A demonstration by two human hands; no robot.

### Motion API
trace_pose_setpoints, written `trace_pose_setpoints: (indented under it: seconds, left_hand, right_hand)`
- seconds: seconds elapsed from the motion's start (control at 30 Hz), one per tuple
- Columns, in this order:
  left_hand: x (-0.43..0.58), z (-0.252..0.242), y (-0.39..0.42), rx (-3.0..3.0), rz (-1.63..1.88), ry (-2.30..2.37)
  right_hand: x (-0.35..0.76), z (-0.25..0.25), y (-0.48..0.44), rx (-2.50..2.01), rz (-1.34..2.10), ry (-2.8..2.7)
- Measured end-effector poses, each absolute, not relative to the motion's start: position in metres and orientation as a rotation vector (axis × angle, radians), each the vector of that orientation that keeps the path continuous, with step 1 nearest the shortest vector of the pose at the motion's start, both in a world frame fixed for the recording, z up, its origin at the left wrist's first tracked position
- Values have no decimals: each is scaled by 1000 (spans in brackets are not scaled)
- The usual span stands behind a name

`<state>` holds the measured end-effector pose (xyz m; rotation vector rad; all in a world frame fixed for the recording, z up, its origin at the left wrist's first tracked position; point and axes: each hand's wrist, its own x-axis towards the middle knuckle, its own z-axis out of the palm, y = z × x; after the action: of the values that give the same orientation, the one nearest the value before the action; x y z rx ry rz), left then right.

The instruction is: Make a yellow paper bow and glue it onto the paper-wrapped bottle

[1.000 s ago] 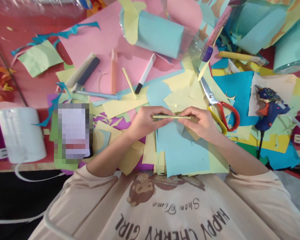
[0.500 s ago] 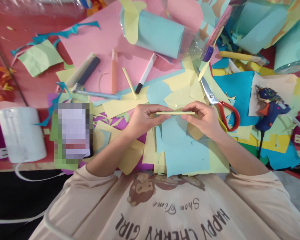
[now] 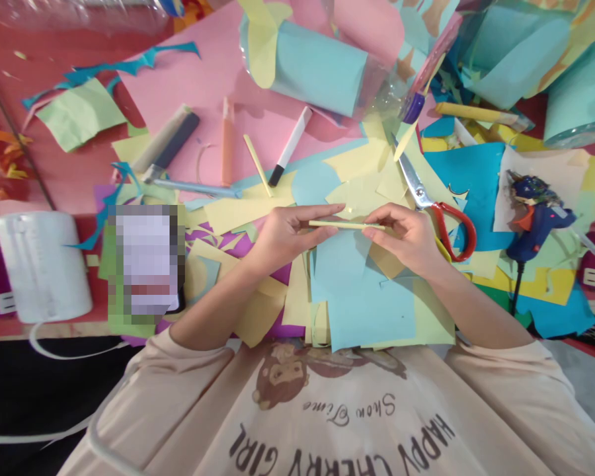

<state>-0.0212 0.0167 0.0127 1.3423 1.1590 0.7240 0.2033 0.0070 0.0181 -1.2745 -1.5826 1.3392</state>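
Note:
A thin pale yellow paper stick (image 3: 348,225), seemingly a tight roll, lies level between my two hands. My right hand (image 3: 410,233) pinches its right part between thumb and fingertips. Around its left end is my left hand (image 3: 290,235), the thumb below the stick and the index finger raised a little above it. Under the hands lie light blue paper (image 3: 367,291) and pale yellow sheets. A similar thin yellow stick (image 3: 258,165) rests farther back. Red-handled scissors (image 3: 419,192) lie just beyond my right hand.
A blue glue gun (image 3: 538,225) lies at the right on paper. Several markers, including a white one with a black end (image 3: 290,147), lie behind the hands. A blue-wrapped bottle (image 3: 317,66) is at the back. At the left are a blurred-out phone (image 3: 146,261) and a white corded device (image 3: 44,268).
The left index finger has lifted slightly off the paper stick. The stick has tilted a little, its right end lower. My right fingers have shifted slightly on it.

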Motion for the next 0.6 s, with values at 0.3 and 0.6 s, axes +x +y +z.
trace_pose_setpoints:
  seconds: [0.3,0.6]
  left_hand:
    - [-20,18,21,1419,676,1062]
    - [-21,14,21,1435,680,1051]
  right_hand:
    - [204,16,7,-1295,1378,-1553]
    - [204,15,5,-1278,1385,-1564]
